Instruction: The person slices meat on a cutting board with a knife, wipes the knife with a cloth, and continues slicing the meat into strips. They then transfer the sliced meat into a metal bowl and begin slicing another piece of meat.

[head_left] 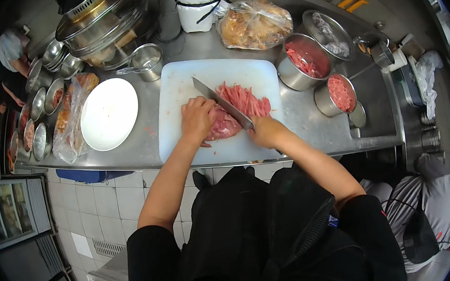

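A white cutting board (175, 82) lies on the steel counter. On it is a piece of raw meat (224, 125), with my left hand (197, 118) pressed on its left side, fingers curled. My right hand (267, 133) is closed round the handle of a large knife (224, 103). The blade runs up and left between the piece and a heap of cut meat strips (242, 97). Part of the knife handle is hidden in my palm.
Right of the board stand a steel pot with meat (298, 78) and a smaller pot (328, 102). Behind is a bagged item (256, 22). A white plate (109, 114) and steel bowls (42, 142) are left. People stand at far left and lower right.
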The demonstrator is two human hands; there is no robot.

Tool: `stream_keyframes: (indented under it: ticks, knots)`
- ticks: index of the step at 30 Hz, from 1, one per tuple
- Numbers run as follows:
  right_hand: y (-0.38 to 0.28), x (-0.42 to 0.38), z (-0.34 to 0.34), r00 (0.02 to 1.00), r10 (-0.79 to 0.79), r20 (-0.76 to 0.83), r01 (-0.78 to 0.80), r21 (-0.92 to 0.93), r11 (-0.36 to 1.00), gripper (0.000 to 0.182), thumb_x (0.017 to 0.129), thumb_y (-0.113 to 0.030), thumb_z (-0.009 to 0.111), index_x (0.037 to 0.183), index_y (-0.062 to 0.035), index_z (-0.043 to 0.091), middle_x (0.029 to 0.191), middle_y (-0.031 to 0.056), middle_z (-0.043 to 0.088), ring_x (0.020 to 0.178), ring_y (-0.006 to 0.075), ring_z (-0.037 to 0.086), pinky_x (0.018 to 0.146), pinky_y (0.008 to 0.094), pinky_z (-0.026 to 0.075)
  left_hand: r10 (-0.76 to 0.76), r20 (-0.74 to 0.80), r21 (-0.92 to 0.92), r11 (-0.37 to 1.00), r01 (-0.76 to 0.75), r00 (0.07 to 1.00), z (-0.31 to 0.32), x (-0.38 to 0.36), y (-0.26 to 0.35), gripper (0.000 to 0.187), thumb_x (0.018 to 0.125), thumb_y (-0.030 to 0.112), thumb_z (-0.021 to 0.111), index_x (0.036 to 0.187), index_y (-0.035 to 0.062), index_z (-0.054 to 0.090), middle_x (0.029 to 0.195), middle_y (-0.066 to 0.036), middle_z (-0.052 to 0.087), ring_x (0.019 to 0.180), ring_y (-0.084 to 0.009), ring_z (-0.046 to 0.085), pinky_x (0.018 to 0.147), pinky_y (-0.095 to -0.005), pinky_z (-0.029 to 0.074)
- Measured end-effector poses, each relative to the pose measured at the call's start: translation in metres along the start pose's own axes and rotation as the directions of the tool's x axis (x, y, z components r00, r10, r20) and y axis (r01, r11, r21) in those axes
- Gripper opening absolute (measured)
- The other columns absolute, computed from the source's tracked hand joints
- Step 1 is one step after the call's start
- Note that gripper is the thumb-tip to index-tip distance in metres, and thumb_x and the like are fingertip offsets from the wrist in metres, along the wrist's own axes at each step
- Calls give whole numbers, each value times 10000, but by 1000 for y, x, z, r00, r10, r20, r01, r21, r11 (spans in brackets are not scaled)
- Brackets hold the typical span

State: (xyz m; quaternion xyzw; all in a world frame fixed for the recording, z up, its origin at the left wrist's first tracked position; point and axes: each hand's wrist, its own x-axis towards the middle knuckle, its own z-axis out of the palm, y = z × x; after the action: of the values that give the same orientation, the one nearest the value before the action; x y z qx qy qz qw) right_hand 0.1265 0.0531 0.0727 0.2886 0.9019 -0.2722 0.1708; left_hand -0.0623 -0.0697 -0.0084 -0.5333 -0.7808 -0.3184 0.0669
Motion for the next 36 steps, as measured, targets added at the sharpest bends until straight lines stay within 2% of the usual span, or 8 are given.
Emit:
stream_keyframes:
  ticks: [9, 16, 21, 25, 28, 31, 33, 36]
  knots:
    - [-15, -62, -49, 998, 12, 69, -2, -142, 990, 330, 904, -247, 576, 1121, 3, 584, 994, 261, 683, 966, 410, 662, 855, 500, 507, -44, -40, 16, 999, 45, 998, 0, -2, 4, 123, 804, 157, 659, 913, 100, 663, 939, -46, 627, 949, -261, 576, 821, -405, 401]
    - [-11, 12, 7, 998, -1, -63, -7, -127, 992, 331, 904, -250, 592, 1127, -6, 583, 1005, 256, 684, 965, 410, 661, 852, 502, 507, 19, -55, -4, 1000, -20, 998, -2, -2, 2, 132, 788, 170, 658, 902, 105, 638, 906, -47, 605, 934, -259, 564, 813, -406, 398]
    - [-23, -42, -49, 998, 2, 67, 2, -60, 998, 326, 907, -242, 583, 1121, 4, 590, 979, 264, 684, 961, 424, 661, 859, 496, 513, -8, -38, 15, 1000, 9, 999, -2, -2, 1, 151, 779, 173, 660, 911, 104, 635, 908, -52, 606, 932, -256, 563, 813, -407, 396]
    - [-11, -28, -14, 994, -7, 114, 12, -47, 999, 332, 911, -243, 586, 1124, 11, 589, 949, 272, 681, 928, 428, 665, 848, 497, 517, -40, -27, 22, 999, 41, 999, 5, -1, 0, 151, 779, 174, 659, 911, 105, 635, 909, -53, 605, 927, -256, 562, 815, -410, 396]
    - [-25, 5, 2, 998, 3, -62, -5, -39, 999, 323, 910, -234, 585, 1124, 9, 593, 934, 280, 678, 900, 428, 667, 840, 502, 518, -23, -21, 10, 1000, 24, 1000, 5, -2, -3, 150, 793, 175, 656, 922, 101, 636, 918, -52, 607, 939, -256, 565, 824, -410, 398]
    - [-30, -5, -19, 977, 162, 141, -188, 197, 962, 305, 920, -238, 572, 1107, 1, 603, 949, 265, 685, 908, 423, 669, 836, 501, 520, -5, -64, -30, 1000, 3, 998, 2, -4, -7, 165, 808, 173, 652, 954, 96, 642, 942, -61, 608, 955, -265, 569, 836, -403, 401]
    - [-17, -4, -7, 992, -87, -92, 81, -70, 994, 290, 926, -243, 557, 1086, -5, 606, 962, 248, 690, 929, 414, 669, 832, 499, 518, -95, -50, -170, 982, 86, 994, -7, -13, -11, 190, 820, 165, 645, 992, 87, 645, 971, -75, 607, 977, -283, 566, 848, -410, 410]
    - [-15, -27, -21, 995, -70, -67, 57, -188, 981, 292, 924, -255, 555, 1071, -7, 605, 980, 239, 690, 956, 408, 664, 839, 499, 514, -38, -54, -103, 994, 32, 998, -6, -15, -14, 207, 800, 122, 632, 997, 62, 646, 1044, -109, 606, 985, -322, 558, 869, -431, 423]
